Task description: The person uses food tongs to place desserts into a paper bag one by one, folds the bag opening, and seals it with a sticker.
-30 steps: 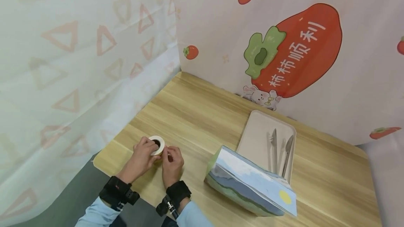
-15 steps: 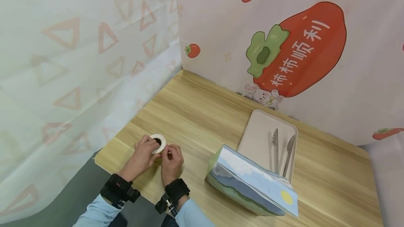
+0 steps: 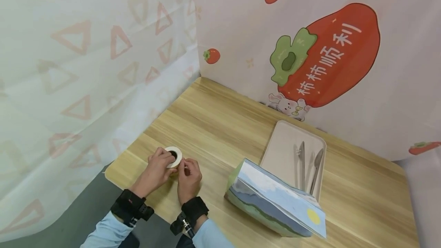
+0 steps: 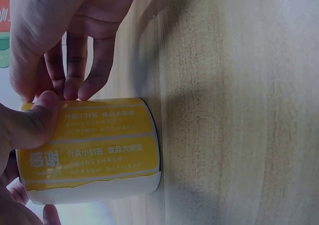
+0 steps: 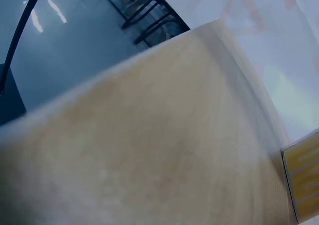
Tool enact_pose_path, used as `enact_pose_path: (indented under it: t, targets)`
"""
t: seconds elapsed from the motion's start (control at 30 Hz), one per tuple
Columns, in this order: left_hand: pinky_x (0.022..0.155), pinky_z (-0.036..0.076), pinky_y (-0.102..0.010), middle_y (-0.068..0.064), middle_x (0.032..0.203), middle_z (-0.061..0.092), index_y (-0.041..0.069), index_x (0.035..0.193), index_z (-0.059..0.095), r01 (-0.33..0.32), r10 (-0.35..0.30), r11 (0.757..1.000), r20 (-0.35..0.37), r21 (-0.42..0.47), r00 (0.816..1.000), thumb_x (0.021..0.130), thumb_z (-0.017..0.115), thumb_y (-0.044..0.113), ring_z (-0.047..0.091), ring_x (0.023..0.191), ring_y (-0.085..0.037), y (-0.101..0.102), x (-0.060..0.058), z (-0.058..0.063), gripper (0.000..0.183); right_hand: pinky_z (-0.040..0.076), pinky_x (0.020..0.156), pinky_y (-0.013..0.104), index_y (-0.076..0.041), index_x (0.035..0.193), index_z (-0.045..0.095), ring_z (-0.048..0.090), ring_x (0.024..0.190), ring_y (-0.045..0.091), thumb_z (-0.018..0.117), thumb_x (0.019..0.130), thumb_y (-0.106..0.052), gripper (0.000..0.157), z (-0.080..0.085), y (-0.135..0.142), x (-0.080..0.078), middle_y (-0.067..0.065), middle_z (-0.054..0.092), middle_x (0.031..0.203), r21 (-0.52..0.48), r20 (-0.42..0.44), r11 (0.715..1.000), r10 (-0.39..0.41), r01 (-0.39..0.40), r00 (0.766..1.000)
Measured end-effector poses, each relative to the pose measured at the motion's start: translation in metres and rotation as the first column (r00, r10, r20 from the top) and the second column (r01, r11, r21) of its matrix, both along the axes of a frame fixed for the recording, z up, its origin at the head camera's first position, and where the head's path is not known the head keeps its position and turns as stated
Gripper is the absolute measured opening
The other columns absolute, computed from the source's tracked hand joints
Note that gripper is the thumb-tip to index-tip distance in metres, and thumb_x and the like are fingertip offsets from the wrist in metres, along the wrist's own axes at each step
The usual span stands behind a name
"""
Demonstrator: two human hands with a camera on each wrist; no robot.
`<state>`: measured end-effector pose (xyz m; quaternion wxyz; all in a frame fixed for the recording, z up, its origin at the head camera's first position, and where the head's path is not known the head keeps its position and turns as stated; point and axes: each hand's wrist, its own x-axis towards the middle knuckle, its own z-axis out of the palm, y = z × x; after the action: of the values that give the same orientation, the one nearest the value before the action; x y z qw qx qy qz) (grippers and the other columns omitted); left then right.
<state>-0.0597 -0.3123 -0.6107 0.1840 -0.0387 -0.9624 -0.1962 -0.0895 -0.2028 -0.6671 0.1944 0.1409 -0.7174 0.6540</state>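
A roll of yellow sticker labels (image 4: 104, 140) with white printed lettering stands on the table at the near left, its white ring face (image 3: 178, 155) turned up in the head view. My left hand (image 3: 156, 170) grips it, fingers over the rim and into the dark core, and its thumb (image 4: 42, 117) presses the printed side. On the roll's right side, my right hand (image 3: 189, 181) has its fingers curled and seems to pinch the label edge; the exact contact is hidden. Only the roll's edge (image 5: 303, 180) shows in the right wrist view.
A wood-grain table (image 3: 206, 125) carries a beige tray (image 3: 280, 148) with a knife (image 3: 302, 167) and a spoon-like utensil (image 3: 316, 167). Before the tray, a paper bag with a painted landscape (image 3: 268, 202) partly covers it. Printed curtains hang behind and at left.
The head view has shifted slightly. Both hands and the roll keep nearly the same place and hold.
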Motion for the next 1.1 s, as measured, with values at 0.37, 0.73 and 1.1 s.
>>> enact_pose_path:
  t: [0.37,0.73,1.1]
  targets:
    - [0.067,0.031,-0.037,-0.008,0.09,0.07,0.006,0.082,0.065,-0.008,0.008,1.0,-0.022,0.018,1.0,0.067,0.088,0.004,0.049,0.092,-0.027,0.001,0.0,-0.003,0.028,0.055,0.061,0.018,-0.01,0.091,0.07,0.065,0.076,0.008,0.067,0.092,-0.007,0.004,0.011,0.001,0.0,0.003,0.067,0.086,0.081,0.078,0.996,-0.039,0.032,0.996]
    - [0.067,0.03,-0.037,-0.007,0.088,0.068,0.008,0.082,0.063,0.006,-0.005,1.0,-0.063,0.023,0.998,0.066,0.089,0.003,0.048,0.091,-0.027,0.001,-0.002,-0.004,0.031,0.041,0.057,0.018,-0.012,0.082,0.055,0.047,0.064,0.001,0.061,0.091,-0.007,0.012,0.024,0.013,-0.01,-0.002,0.053,0.074,0.207,0.272,0.976,0.008,-0.067,0.962]
    - [0.073,0.029,-0.048,-0.001,0.077,0.06,0.014,0.077,0.059,-0.028,0.026,0.999,-0.075,-0.027,0.997,0.072,0.088,0.015,0.046,0.086,-0.023,0.001,0.0,-0.006,0.029,0.037,0.056,0.024,-0.016,0.076,0.055,0.044,0.058,0.007,0.062,0.089,-0.017,0.015,0.018,0.043,-0.031,-0.005,0.049,0.067,0.315,0.471,0.949,-0.172,0.017,0.865]
